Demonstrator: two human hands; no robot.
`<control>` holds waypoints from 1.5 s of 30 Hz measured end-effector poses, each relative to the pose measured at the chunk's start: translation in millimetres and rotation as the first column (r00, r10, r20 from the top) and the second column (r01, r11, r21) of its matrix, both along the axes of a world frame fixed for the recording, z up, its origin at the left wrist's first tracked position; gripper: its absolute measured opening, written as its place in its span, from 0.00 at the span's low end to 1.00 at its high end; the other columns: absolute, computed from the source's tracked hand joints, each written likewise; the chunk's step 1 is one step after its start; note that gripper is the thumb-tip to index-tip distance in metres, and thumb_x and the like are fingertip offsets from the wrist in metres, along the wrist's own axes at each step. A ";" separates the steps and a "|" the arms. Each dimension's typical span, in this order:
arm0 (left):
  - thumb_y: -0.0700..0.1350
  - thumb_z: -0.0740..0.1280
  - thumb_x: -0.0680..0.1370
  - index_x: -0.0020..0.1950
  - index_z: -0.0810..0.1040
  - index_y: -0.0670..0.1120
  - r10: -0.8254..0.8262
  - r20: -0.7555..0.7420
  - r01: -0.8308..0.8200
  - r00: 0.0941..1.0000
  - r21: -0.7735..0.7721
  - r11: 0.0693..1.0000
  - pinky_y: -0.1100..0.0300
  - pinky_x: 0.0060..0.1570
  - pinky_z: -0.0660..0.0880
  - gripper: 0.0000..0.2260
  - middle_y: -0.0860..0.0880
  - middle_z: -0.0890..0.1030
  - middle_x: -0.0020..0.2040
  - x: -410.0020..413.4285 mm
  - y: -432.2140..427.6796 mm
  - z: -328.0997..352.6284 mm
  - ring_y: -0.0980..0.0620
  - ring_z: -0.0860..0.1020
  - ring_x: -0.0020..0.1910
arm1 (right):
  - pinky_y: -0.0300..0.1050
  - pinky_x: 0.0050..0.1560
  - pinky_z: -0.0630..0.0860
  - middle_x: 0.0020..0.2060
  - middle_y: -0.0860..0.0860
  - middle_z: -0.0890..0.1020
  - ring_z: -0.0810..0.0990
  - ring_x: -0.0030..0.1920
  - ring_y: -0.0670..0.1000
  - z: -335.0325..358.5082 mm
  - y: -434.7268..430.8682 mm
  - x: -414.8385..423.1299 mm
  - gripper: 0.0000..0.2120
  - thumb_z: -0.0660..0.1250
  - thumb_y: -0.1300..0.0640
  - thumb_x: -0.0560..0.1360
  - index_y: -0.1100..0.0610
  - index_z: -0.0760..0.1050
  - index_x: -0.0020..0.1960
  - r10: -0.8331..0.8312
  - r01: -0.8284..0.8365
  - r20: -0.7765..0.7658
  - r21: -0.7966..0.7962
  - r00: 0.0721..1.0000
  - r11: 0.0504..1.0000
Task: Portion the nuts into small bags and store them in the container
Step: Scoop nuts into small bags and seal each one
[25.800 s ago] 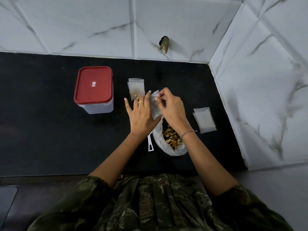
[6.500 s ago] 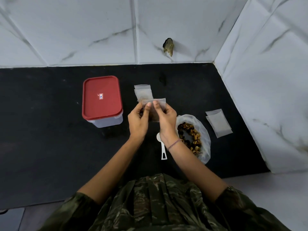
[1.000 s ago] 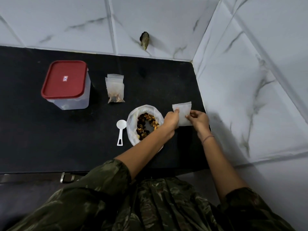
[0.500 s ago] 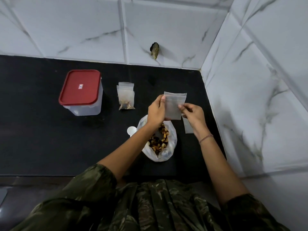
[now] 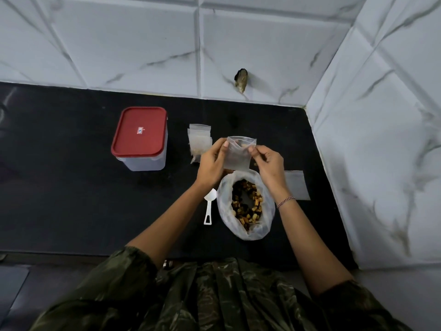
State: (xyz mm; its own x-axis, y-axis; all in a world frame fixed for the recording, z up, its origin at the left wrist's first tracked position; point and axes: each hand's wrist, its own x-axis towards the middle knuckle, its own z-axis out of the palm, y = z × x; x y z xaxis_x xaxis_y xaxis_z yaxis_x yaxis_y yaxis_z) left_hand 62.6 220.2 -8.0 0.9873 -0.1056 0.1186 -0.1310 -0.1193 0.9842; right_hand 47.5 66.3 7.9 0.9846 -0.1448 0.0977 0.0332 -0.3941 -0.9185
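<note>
The task is partly done. A small stack of clear zip bags with nuts in the bottom (image 5: 199,139) lies on the black bench (image 5: 71,187), at about 11 o'clock from the big white plastic bag of mixed nuts (image 5: 247,204); how many are in the stack I cannot tell. The big bag stands open and holds plenty of nuts, so much portioning looks left.

The left hand (image 5: 211,163) and right hand (image 5: 269,163) each pinch an upper edge of one small clear empty zip bag (image 5: 237,155), held up off the bench at 12 o'clock from the nuts. I judge the step in hand to be opening its mouth before filling. The white plastic scoop (image 5: 208,209) lies untouched just beside the nut bag at 9 o'clock. A flat pile of spare empty bags (image 5: 297,185) waits at 3 o'clock.

The clear rectangular container with the red lid (image 5: 140,133) sits at 10 o'clock, well apart, lid on. None of the filled bags on the bench has been stored yet.
</note>
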 end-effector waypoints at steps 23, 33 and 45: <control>0.72 0.64 0.68 0.74 0.65 0.47 -0.015 0.457 -0.344 0.889 0.690 0.636 0.53 0.52 0.69 0.42 0.48 0.76 0.63 -3.2 59.0 -46.7 0.48 0.72 0.60 | 0.46 0.40 0.80 0.38 0.49 0.80 0.80 0.37 0.46 -0.3 55.1 4.6 0.05 0.68 0.56 0.74 0.55 0.72 0.46 0.210 -0.147 0.070 -0.506 0.975 0.850; 0.55 0.73 0.71 0.64 0.67 0.46 0.075 0.278 -0.198 0.958 0.445 0.873 0.46 0.51 0.78 0.28 0.48 0.79 0.53 2.3 40.9 -46.5 0.50 0.79 0.51 | 0.40 0.42 0.71 0.43 0.51 0.79 0.76 0.43 0.47 11.7 68.8 3.0 0.16 0.53 0.51 0.82 0.58 0.76 0.54 0.257 -0.277 -0.103 -0.394 0.961 0.876; 0.49 0.77 0.68 0.60 0.68 0.49 0.017 0.183 -0.042 0.983 0.132 0.990 0.47 0.50 0.78 0.26 0.49 0.78 0.54 0.3 43.0 -45.3 0.50 0.79 0.52 | 0.44 0.51 0.78 0.48 0.51 0.79 0.79 0.48 0.47 21.2 68.3 10.6 0.08 0.68 0.64 0.74 0.56 0.81 0.51 0.239 -0.232 -0.049 -0.486 0.970 0.842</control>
State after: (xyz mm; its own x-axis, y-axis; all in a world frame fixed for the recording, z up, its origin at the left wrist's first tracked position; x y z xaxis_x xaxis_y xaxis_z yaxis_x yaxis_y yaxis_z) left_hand 63.0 263.2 -53.3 0.9537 -0.1039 0.2821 -0.2997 -0.2558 0.9191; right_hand 58.2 134.6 29.1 0.9813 0.1600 0.1073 0.1921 -0.7678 -0.6112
